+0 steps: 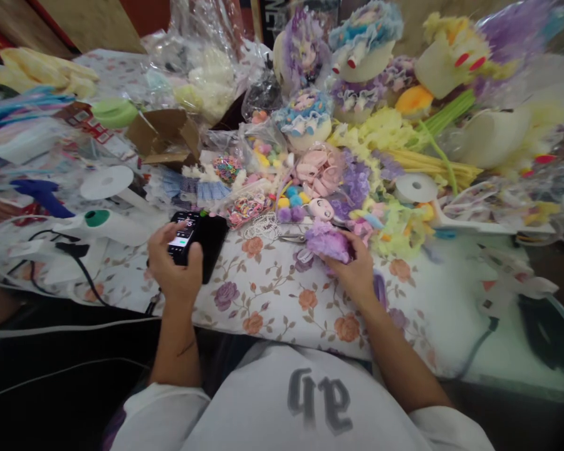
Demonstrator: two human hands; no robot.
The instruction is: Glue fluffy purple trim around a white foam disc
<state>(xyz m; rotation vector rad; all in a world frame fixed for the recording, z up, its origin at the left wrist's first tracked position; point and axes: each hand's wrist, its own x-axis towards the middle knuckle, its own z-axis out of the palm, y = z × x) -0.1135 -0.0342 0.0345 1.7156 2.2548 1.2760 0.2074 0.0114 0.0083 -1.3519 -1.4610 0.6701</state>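
A phone (184,235) with a lit screen sits within the grip of my left hand (176,263), thumb along its right edge and a fingertip over the screen. Under and beside the phone is a flat black case or tablet (214,241). My right hand (355,266) is closed around a fluffy purple piece (329,243), held just above the flowered tablecloth (272,300); some fingers are hidden behind it. Scissors (291,238) lie left of that piece, near a string of white beads (263,225). A doll face (320,209) is just behind.
Bags of coloured bands (247,210) and pink parts (319,169) crowd the table. Glue guns lie left (37,194) and right (510,279). White ribbon spools (416,188) and a cardboard box (164,134) stand farther back. Cables (87,269) trail at left, where another person's hand (0,210) shows.
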